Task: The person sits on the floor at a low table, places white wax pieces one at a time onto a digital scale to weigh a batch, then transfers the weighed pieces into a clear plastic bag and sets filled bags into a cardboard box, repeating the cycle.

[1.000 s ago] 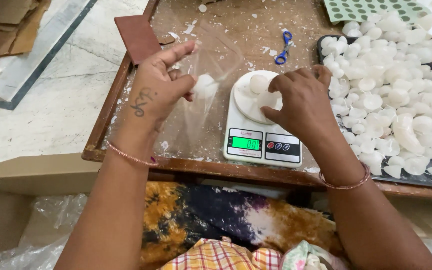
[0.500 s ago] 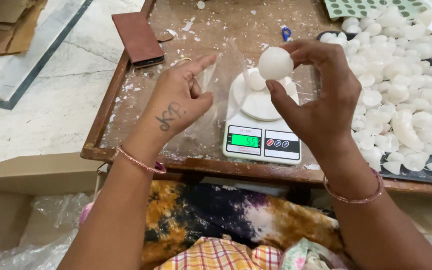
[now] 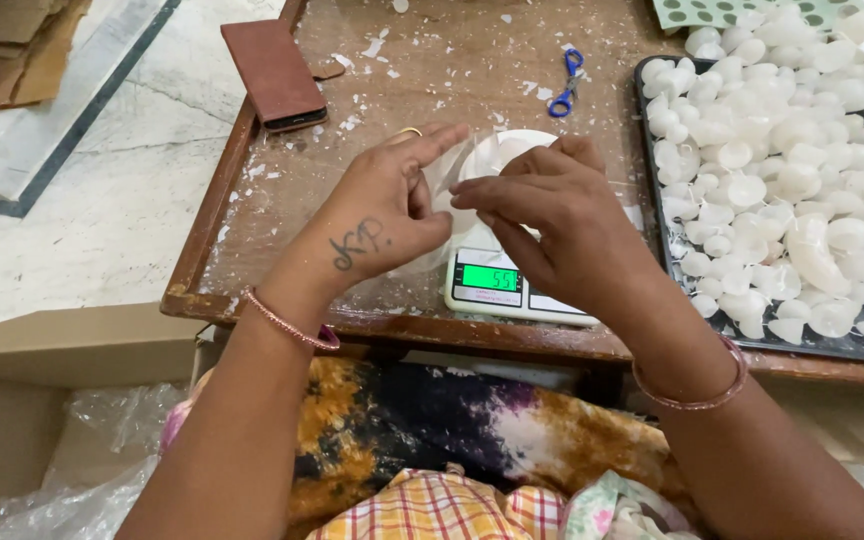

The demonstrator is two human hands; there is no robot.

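L hand [image 3: 382, 215] + R hand [image 3: 562, 215] meet over scale [image 3: 512, 285], fingers pinching clear wrap [image 3: 449, 175]; white piece inside not visible, can't tell. Keep wrap taut, pinch light, hands clear of scale pan. Tray [image 3: 652, 150] of pieces R.

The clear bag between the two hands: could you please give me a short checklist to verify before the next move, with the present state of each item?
1. Clear bag held by both hands: ok; the left hand and the right hand meet at it above the scale.
2. Bag mouth open: cannot tell; the fingers hide it.
3. White ball inside the bag: cannot tell.
4. Scale switched on: ok; its green display is lit.
5. Tray of white pieces within reach: ok; it lies just right of the right hand.
6. Blue scissors away from the hands: ok; they lie farther back on the wooden table.
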